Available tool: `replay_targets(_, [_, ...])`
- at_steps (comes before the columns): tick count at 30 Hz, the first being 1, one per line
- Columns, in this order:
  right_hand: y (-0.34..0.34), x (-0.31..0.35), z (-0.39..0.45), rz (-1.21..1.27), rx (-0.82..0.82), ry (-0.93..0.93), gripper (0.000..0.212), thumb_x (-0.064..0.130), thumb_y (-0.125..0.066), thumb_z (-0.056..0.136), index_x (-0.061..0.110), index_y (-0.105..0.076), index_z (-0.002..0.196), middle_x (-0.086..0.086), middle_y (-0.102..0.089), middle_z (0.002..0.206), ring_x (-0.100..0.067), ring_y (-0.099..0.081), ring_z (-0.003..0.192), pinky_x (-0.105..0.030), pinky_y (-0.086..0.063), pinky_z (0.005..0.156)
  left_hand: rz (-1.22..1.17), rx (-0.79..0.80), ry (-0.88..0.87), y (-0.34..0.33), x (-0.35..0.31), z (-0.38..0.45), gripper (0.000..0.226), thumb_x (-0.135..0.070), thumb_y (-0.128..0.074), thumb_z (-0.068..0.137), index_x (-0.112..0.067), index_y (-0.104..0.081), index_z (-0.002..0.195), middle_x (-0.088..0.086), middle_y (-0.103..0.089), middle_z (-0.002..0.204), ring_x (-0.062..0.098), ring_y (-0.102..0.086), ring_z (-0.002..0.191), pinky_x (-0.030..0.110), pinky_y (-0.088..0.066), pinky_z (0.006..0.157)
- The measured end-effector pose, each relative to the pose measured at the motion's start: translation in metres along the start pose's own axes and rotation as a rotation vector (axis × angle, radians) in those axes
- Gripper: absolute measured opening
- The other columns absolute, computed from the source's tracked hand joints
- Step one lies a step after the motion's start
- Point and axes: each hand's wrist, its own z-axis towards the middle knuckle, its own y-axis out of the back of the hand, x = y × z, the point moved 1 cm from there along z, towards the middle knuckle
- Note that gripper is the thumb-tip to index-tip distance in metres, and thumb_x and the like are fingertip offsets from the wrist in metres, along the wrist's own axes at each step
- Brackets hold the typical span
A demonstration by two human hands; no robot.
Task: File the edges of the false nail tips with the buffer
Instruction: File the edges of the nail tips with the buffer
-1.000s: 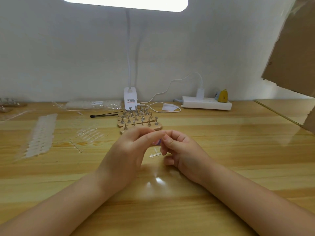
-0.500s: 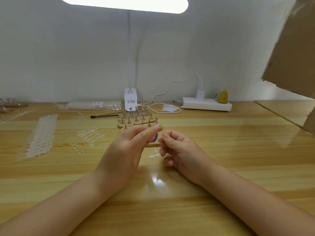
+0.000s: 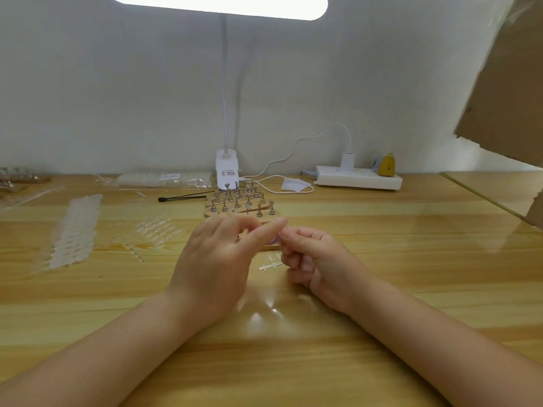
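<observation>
My left hand (image 3: pixel 217 259) and my right hand (image 3: pixel 317 259) meet above the middle of the wooden table. The left hand holds a small purple buffer (image 3: pixel 275 239), with its index finger stretched along it; only a sliver of purple shows. My right hand is curled, and its fingertips pinch something tiny against the buffer. That appears to be a false nail tip, though the fingers hide it. More clear nail tips (image 3: pixel 155 230) lie loose to the left. A clear plastic sprue (image 3: pixel 269 266) lies on the table under the hands.
A wooden stand with metal nail holders (image 3: pixel 241 205) sits just behind the hands. Around it are a lamp base (image 3: pixel 226 171), a black brush (image 3: pixel 182 197) and a power strip (image 3: pixel 358 179). A long strip of nail tips (image 3: pixel 75 233) lies at the left, and cardboard (image 3: pixel 505 83) hangs at the right.
My left index finger has slid a little up and to the right along the buffer. The right hand has stayed almost still, pinched against it.
</observation>
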Motion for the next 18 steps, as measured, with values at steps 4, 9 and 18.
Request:
replay_targets(4, [-0.001, 0.001, 0.001, 0.023, 0.0, -0.039, 0.013, 0.024, -0.064, 0.077, 0.015, -0.067, 0.069, 0.004, -0.046, 0.063, -0.005, -0.037, 0.05, -0.015, -0.022, 0.039, -0.035, -0.076, 0.006, 0.002, 0.004, -0.001, 0.061, 0.004, -0.072, 0.078, -0.026, -0.057, 0.129, 0.002, -0.064, 0.098, 0.023, -0.057, 0.082, 0.033, -0.037, 0.078])
replay_targets(9, [0.0, 0.002, 0.0, 0.001, 0.039, -0.076, 0.014, 0.014, -0.052, 0.088, 0.01, -0.055, 0.074, 0.004, -0.047, 0.061, -0.005, -0.039, 0.05, -0.015, -0.023, 0.041, 0.018, -0.07, -0.119, -0.001, -0.002, 0.0, 0.059, -0.006, -0.074, 0.079, -0.031, -0.053, 0.128, 0.004, -0.063, 0.102, 0.023, -0.056, 0.085, 0.029, -0.033, 0.083])
replay_targets(18, [0.002, -0.001, 0.002, -0.023, 0.059, -0.086, 0.006, 0.01, -0.051, 0.088, 0.008, -0.053, 0.082, 0.0, -0.045, 0.067, -0.007, -0.041, 0.051, -0.015, -0.026, 0.04, -0.015, -0.061, -0.107, 0.002, -0.005, 0.0, 0.053, -0.009, -0.071, 0.082, -0.033, -0.057, 0.127, 0.003, -0.063, 0.102, 0.021, -0.055, 0.083, 0.028, -0.03, 0.084])
